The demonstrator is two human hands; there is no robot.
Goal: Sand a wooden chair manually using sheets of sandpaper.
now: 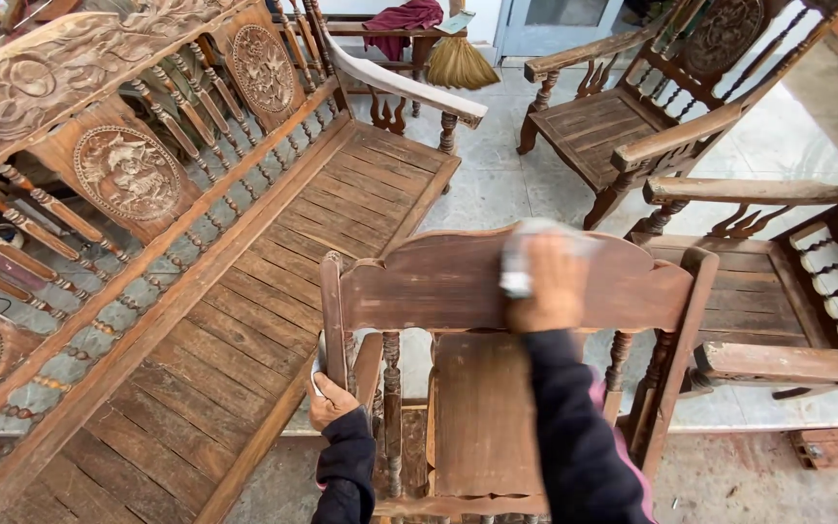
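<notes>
A small wooden chair [438, 281] stands in front of me with its carved top rail facing up. My right hand [547, 286] presses a pale folded sheet, like sandpaper or a cloth [518, 254], against that top rail; the hand is blurred. My left hand [330, 401] grips the chair's left upright post lower down. Both arms wear dark sleeves.
A long carved wooden bench [244, 272] with round medallions fills the left. A wooden armchair [632, 116] stands at the back right, another armchair [778, 291] at the right. A straw broom [458, 58] leans at the back. A brick [824, 448] lies on the floor.
</notes>
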